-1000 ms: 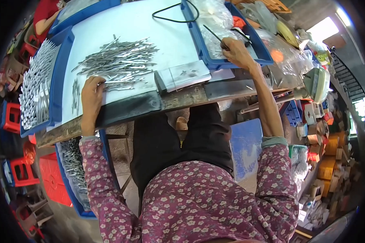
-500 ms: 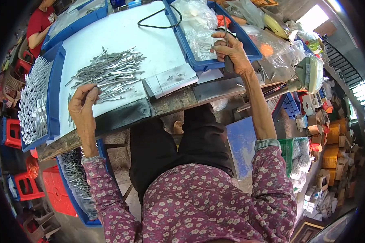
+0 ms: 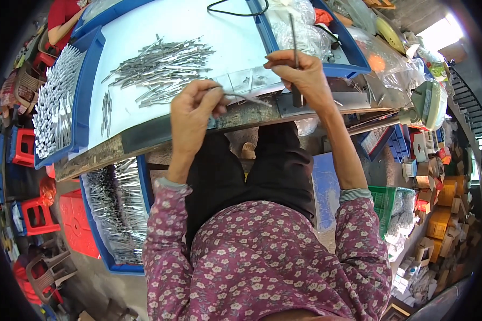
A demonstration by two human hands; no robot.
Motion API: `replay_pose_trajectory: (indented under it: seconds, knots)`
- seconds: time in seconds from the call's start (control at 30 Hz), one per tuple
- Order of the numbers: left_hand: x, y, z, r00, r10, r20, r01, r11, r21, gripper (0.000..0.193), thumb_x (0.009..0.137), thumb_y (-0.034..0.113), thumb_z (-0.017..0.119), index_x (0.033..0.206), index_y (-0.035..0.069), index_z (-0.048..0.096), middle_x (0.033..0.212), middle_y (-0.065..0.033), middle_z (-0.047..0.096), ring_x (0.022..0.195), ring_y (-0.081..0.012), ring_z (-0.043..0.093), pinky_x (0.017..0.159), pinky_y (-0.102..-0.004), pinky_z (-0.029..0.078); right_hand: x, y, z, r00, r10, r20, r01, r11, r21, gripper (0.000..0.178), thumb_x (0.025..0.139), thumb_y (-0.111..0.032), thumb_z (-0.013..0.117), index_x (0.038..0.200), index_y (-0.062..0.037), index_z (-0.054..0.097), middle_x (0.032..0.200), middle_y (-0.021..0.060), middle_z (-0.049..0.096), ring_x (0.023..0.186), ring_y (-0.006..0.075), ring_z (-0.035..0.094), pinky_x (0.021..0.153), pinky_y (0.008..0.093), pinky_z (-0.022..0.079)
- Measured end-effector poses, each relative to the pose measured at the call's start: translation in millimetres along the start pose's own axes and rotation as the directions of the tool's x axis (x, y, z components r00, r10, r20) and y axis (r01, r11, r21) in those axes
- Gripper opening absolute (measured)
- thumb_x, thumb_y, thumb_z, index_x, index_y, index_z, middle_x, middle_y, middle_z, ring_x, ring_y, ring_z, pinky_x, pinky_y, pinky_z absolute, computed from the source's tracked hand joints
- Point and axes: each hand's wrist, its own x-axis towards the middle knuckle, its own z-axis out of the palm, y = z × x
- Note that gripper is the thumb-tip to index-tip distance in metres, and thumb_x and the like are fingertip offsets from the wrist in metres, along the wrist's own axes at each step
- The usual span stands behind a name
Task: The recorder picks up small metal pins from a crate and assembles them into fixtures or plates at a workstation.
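My left hand [image 3: 194,109] pinches a thin grey metal piece [image 3: 249,98] between thumb and fingers, over the table's front edge. Its free end points right, toward my other hand. My right hand [image 3: 309,80] is closed around a slim hand tool [image 3: 294,40] with a long thin shaft pointing up and a dark handle below; it looks like a file or screwdriver. Left of the hands, a loose pile of similar metal pieces [image 3: 163,67] lies on the white sheet [image 3: 144,21]. A small separate bunch of pieces [image 3: 106,112] lies nearer the left tray.
A blue tray [image 3: 85,96] at left holds many white-ended pieces. Another blue tray [image 3: 353,56] at right holds plastic bags. Below the table sits a blue bin [image 3: 110,262] of metal pieces. A lamp [image 3: 431,107] stands at right; a person in red [image 3: 61,18] is at far left.
My left hand has moved right from beside the pile to near my right hand, now with a metal piece visibly held. My right hand still grips the tool; the view has shifted.
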Motion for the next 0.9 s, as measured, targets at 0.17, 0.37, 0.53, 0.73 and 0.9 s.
replay_pose_trajectory:
  seconds: [0.17, 0.37, 0.53, 0.73, 0.9]
  knots:
    - [7, -22, 4, 1.0, 0.005, 0.011, -0.006, 1.0, 0.027, 0.015, 0.087, 0.012, 0.056, 0.093, -0.002, 0.056, 0.072, -0.0074, 0.063, 0.059, -0.009, 0.056, 0.053, -0.0198, 0.043, 8, 29, 1, 1.0, 0.012, -0.009, -0.013, 0.984, -0.177, 0.017, 0.075, -0.007, 0.059, 0.089, 0.0029, 0.063, 0.066, 0.0012, 0.058, 0.054, 0.0058, 0.048, 0.048, 0.0203, 0.039]
    - [0, -32, -7, 0.999, 0.007, -0.043, -0.009, 0.999, -0.045, 0.015, 0.088, 0.011, 0.055, 0.092, -0.003, 0.055, 0.072, -0.0107, 0.063, 0.059, -0.0106, 0.057, 0.052, -0.0206, 0.044, 8, 49, -2, 0.993, -0.049, 0.107, 0.084, 0.93, -0.357, 0.018, 0.077, -0.009, 0.056, 0.091, 0.0013, 0.059, 0.064, 0.004, 0.056, 0.061, 0.0084, 0.053, 0.056, 0.0238, 0.042]
    - [-7, -33, -12, 0.998, 0.013, -0.057, -0.018, 0.996, -0.085, 0.014, 0.087, 0.011, 0.055, 0.092, -0.003, 0.055, 0.073, -0.0106, 0.063, 0.059, -0.0102, 0.057, 0.053, -0.0205, 0.044, 4, 44, -7, 0.987, -0.01, 0.162, 0.069, 0.929, -0.364, 0.018, 0.078, -0.008, 0.055, 0.094, 0.0001, 0.059, 0.069, 0.0049, 0.056, 0.066, 0.0084, 0.053, 0.059, 0.0241, 0.042]
    - [-16, -33, -19, 0.996, -0.003, -0.084, -0.004, 0.996, -0.086, 0.015, 0.087, 0.011, 0.057, 0.092, -0.003, 0.055, 0.073, -0.01, 0.063, 0.059, -0.0094, 0.056, 0.053, -0.02, 0.043, -9, 40, 3, 0.945, -0.209, 0.251, 0.309, 0.821, -0.479, 0.019, 0.077, 0.0, 0.056, 0.096, -0.0026, 0.058, 0.088, 0.0091, 0.053, 0.078, 0.0187, 0.055, 0.067, 0.0279, 0.043]
    - [-20, -33, -20, 0.997, 0.002, -0.075, -0.007, 0.998, -0.069, 0.015, 0.087, 0.012, 0.056, 0.093, -0.002, 0.056, 0.074, -0.0114, 0.063, 0.06, -0.0116, 0.057, 0.053, -0.0209, 0.043, -12, 40, 9, 0.843, -0.373, 0.388, 0.538, 0.551, -0.638, 0.022, 0.074, 0.003, 0.058, 0.094, -0.0042, 0.055, 0.099, 0.013, 0.052, 0.092, 0.0323, 0.052, 0.075, 0.0374, 0.043]
